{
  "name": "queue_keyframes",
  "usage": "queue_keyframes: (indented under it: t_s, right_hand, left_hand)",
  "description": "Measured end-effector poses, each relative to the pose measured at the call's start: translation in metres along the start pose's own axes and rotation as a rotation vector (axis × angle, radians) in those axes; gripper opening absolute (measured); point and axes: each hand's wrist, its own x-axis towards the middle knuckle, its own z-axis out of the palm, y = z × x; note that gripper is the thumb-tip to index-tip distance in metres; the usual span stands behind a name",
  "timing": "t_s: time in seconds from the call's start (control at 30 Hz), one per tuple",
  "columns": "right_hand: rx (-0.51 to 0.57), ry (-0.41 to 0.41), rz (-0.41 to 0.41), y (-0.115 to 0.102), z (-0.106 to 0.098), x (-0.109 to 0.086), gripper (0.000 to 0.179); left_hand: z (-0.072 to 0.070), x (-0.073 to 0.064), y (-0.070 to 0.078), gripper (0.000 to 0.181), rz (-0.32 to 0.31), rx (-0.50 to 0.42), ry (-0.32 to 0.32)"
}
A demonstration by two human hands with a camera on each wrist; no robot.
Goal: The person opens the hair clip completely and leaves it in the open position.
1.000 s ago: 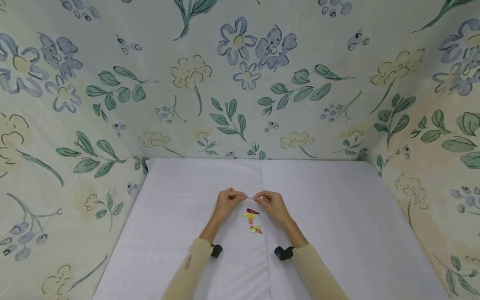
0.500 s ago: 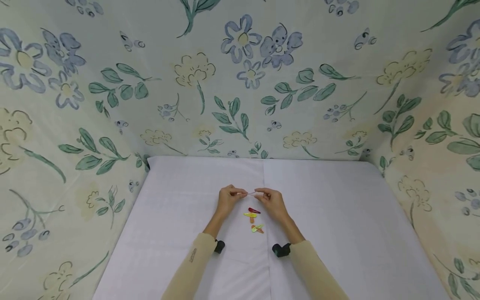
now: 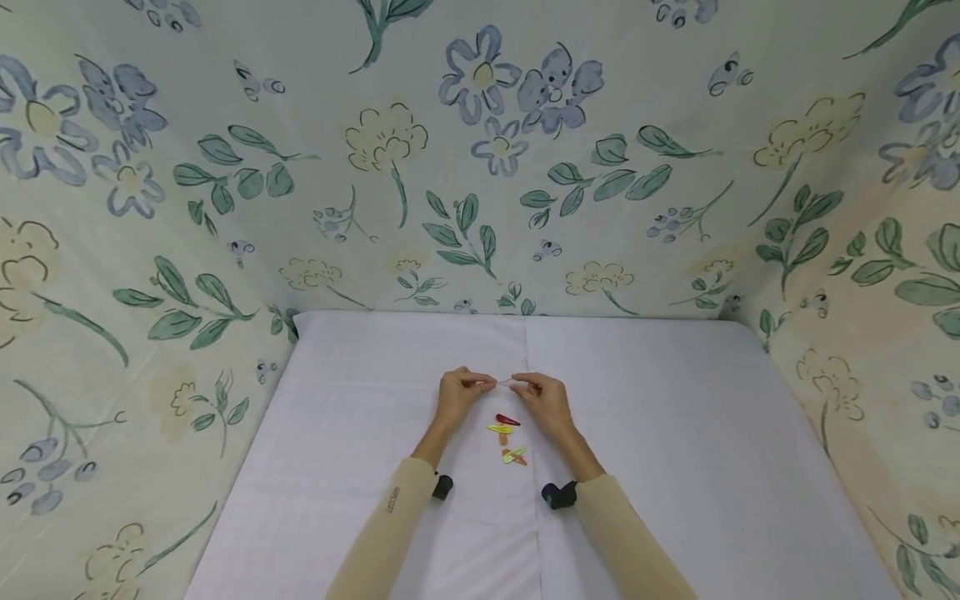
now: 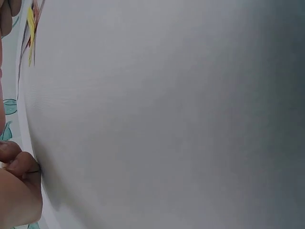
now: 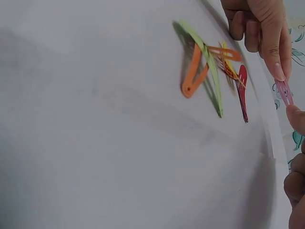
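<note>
A pink snap hair clip (image 5: 284, 92) is stretched between my two hands, above the table. My left hand (image 3: 457, 398) pinches one end of it between thumb and fingers. At the other end, my right hand (image 3: 547, 405) holds it with thumb and index finger. Nearer to me on the cloth lie a red hair clip (image 3: 507, 420), a yellow hair clip (image 3: 498, 429) over an orange one (image 3: 503, 440), and a light green hair clip (image 3: 514, 456) crossing another orange clip. The left wrist view barely shows the hands, at its left edge.
A white cloth (image 3: 345, 442) with a seam right of the middle covers the table. Floral fabric (image 3: 465, 167) hangs behind and along both sides. Black wrist cameras (image 3: 558, 495) sit at the cuffs of the beige sleeves.
Both hands have shifted slightly away from me with the pink clip between them. My right index finger and thumb have parted a little at its end. The clips on the cloth stay put.
</note>
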Motion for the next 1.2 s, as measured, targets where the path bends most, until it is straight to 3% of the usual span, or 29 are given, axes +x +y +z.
queue_keyframes:
  t_s: [0.27,0.57,0.77,1.2]
  right_hand:
    - [-0.074,0.025,0.017,0.004,0.007,0.003,0.021]
    - [-0.163,0.025,0.048,0.004,0.010,0.011,0.023]
    - [-0.242,-0.009,0.056,0.006,0.012,0.014,0.025]
    - [-0.254,-0.040,0.059,0.008,0.010,0.014,0.028]
  left_hand:
    - [0.007,0.008,0.001,0.008,0.038,0.171,0.076]
    - [0.010,0.018,0.000,0.005,-0.006,0.298,0.060]
    - [0.012,0.020,-0.003,0.005,-0.020,0.335,0.068]
    - [0.011,0.019,-0.002,0.005,-0.051,0.320,0.057]
